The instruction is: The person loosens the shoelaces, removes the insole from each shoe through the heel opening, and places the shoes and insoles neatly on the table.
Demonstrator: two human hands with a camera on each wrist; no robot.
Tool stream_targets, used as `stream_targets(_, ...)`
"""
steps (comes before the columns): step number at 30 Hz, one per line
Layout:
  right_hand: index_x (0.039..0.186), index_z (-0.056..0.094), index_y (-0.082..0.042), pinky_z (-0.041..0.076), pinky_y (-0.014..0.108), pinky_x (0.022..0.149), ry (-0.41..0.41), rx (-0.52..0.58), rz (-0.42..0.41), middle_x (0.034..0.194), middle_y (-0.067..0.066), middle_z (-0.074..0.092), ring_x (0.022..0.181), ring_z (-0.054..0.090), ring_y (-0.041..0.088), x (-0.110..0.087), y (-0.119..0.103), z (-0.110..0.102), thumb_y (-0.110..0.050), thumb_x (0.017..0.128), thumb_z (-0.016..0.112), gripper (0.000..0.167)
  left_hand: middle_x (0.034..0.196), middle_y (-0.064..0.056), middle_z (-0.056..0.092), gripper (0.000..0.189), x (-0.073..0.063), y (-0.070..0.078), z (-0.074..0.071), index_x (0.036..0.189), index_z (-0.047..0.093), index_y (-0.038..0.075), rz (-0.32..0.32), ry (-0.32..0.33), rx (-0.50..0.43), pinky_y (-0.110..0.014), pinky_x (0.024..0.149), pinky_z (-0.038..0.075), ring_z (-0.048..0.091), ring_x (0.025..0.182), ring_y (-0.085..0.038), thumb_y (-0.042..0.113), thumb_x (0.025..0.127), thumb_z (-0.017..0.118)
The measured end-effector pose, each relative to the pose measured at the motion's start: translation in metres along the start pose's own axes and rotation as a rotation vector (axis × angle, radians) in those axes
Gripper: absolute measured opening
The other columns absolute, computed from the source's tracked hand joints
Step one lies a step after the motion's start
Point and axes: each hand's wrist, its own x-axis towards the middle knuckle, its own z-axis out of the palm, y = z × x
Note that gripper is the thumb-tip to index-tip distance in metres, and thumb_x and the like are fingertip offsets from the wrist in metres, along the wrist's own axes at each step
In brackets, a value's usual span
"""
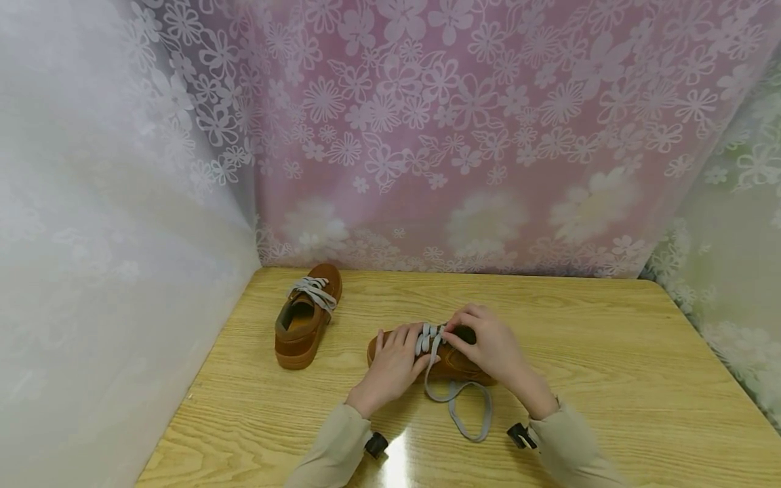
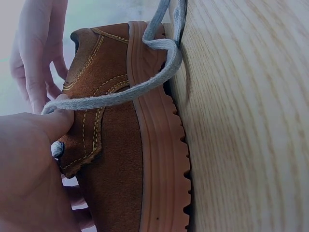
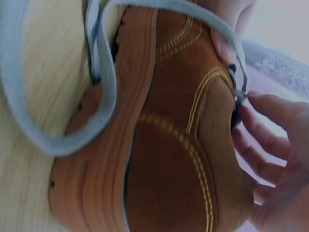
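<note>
A brown shoe [image 1: 454, 366] with an orange-brown sole lies across the table, its toe to the left. My left hand [image 1: 393, 366] grips its front part from above, thumb on the near side beside the laces and fingers over the far side. At the upper eyelets, my right hand [image 1: 488, 342] pinches the grey lace [image 3: 108, 96] between thumb and index finger. A long loose stretch of this lace [image 2: 116, 99] hangs down the shoe's near side and loops on the table. The right hand's other fingers sit near the shoe opening.
A matching brown shoe [image 1: 295, 349] with laced grey laces stands at the back left of the wooden table [image 1: 610, 352]. Floral curtains [image 1: 427, 135] hang behind and at both sides. Small black devices are on both wrists.
</note>
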Motion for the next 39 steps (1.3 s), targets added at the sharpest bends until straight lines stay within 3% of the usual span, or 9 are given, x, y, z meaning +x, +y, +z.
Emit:
stream_targets(5, 0.091, 0.073, -0.014, 0.055, 0.041, 0.079, 0.000, -0.014, 0.013, 0.103, 0.005, 0.064, 0.096, 0.061, 0.026, -0.002, -0.006, 0.007, -0.016, 0.082, 0.087, 0.016, 0.151, -0.012, 0.044, 0.059, 0.000, 0.000, 0.000, 0.155, 0.035, 0.011, -0.005, -0.013, -0.004, -0.068, 0.115, 0.023, 0.041, 0.141, -0.031, 0.039, 0.106, 0.053)
stream_targets(9, 0.089, 0.070, -0.016, 0.052, 0.041, 0.079, 0.009, 0.049, 0.003, 0.107, 0.005, 0.062, 0.100, 0.058, 0.027, -0.005, -0.006, 0.011, -0.009, 0.084, 0.083, 0.016, 0.151, -0.012, 0.044, 0.059, -0.001, 0.000, 0.001, 0.155, 0.034, 0.012, -0.007, -0.019, 0.001, -0.068, 0.116, 0.023, 0.041, 0.142, -0.031, 0.039, 0.106, 0.053)
stream_targets(17, 0.086, 0.067, -0.022, 0.051, 0.041, 0.081, 0.076, 0.147, -0.143, 0.102, 0.000, 0.060, 0.098, 0.056, 0.022, -0.015, 0.001, 0.010, -0.003, 0.079, 0.084, 0.026, 0.149, -0.013, 0.046, 0.061, -0.001, 0.002, -0.002, 0.154, 0.037, 0.012, -0.002, -0.004, -0.014, -0.068, 0.115, 0.023, 0.042, 0.140, -0.031, 0.046, 0.105, 0.050)
stream_targets(20, 0.088, 0.068, -0.021, 0.050, 0.039, 0.078, 0.068, 0.126, -0.150, 0.101, -0.001, 0.060, 0.095, 0.055, 0.019, -0.018, 0.002, 0.009, -0.004, 0.080, 0.086, 0.026, 0.150, -0.013, 0.045, 0.063, -0.002, 0.002, -0.002, 0.155, 0.035, 0.012, -0.004, -0.015, -0.021, -0.068, 0.116, 0.022, 0.041, 0.141, -0.031, 0.049, 0.105, 0.048)
stream_targets(25, 0.094, 0.069, -0.017, 0.051, 0.037, 0.076, 0.070, 0.071, -0.062, 0.096, -0.003, 0.060, 0.091, 0.057, 0.018, -0.016, -0.005, 0.008, -0.015, 0.083, 0.085, 0.020, 0.150, -0.014, 0.046, 0.061, -0.001, 0.001, -0.001, 0.154, 0.036, 0.012, 0.002, -0.003, -0.009, -0.069, 0.115, 0.023, 0.042, 0.140, -0.032, 0.045, 0.105, 0.050)
stream_targets(30, 0.096, 0.069, -0.014, 0.053, 0.037, 0.075, 0.085, -0.060, -0.049, 0.096, -0.002, 0.061, 0.089, 0.058, 0.019, -0.012, -0.014, 0.009, -0.027, 0.080, 0.088, 0.029, 0.149, -0.013, 0.046, 0.059, -0.001, 0.000, 0.000, 0.153, 0.038, 0.011, 0.004, 0.006, -0.003, -0.069, 0.114, 0.024, 0.043, 0.140, -0.032, 0.043, 0.105, 0.052)
stream_targets(34, 0.089, 0.068, -0.014, 0.052, 0.036, 0.072, 0.125, -0.139, -0.104, 0.092, 0.000, 0.061, 0.084, 0.058, 0.020, -0.010, -0.016, 0.013, -0.023, 0.077, 0.091, 0.028, 0.150, -0.014, 0.046, 0.062, 0.000, 0.000, 0.000, 0.154, 0.037, 0.010, 0.005, -0.004, -0.013, -0.069, 0.115, 0.023, 0.042, 0.141, -0.032, 0.047, 0.105, 0.049)
stream_targets(39, 0.084, 0.067, -0.015, 0.050, 0.030, 0.067, 0.124, -0.060, -0.062, 0.086, -0.002, 0.058, 0.079, 0.055, 0.015, -0.013, -0.016, 0.013, -0.011, 0.079, 0.088, 0.023, 0.151, -0.015, 0.045, 0.066, -0.001, -0.001, 0.000, 0.155, 0.036, 0.009, 0.006, -0.006, -0.023, -0.069, 0.115, 0.022, 0.041, 0.142, -0.032, 0.050, 0.104, 0.047)
